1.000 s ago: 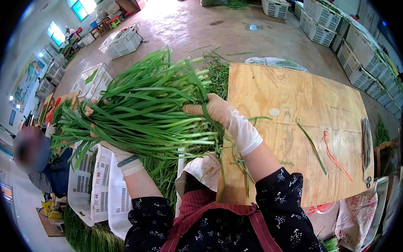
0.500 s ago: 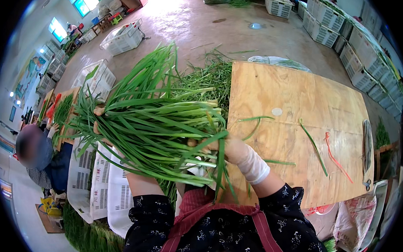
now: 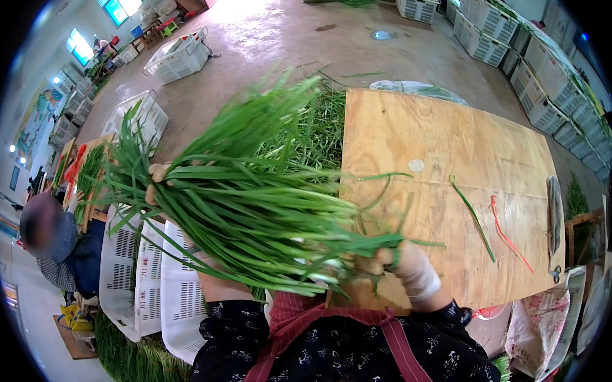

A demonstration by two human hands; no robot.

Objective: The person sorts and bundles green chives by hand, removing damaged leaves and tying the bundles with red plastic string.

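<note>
A big bundle of garlic chives (image 3: 251,216) lies sideways in front of me, leafy ends to the left and pale stem ends to the right. My left hand (image 3: 155,180) is wrapped round its leafy end, and only some fingers show among the leaves. Beyond the pale ends, my right hand (image 3: 388,256), with a white wrap at the wrist, pinches a few loose chive leaves (image 3: 365,244) over the near left edge of the wooden board (image 3: 436,141). That hand is somewhat blurred.
On the board lie a single chive leaf (image 3: 472,217), a red tie (image 3: 507,235) and scissors (image 3: 555,272). Chive scraps (image 3: 325,124) are heaped beyond the bundle. White crates (image 3: 185,281) stand at left. A co-worker (image 3: 61,243) sits farther left.
My right hand has pulled away from the stem ends, right and toward me, with loose leaves in it. My left hand keeps its grip, while the upper leaves swing to the right.
</note>
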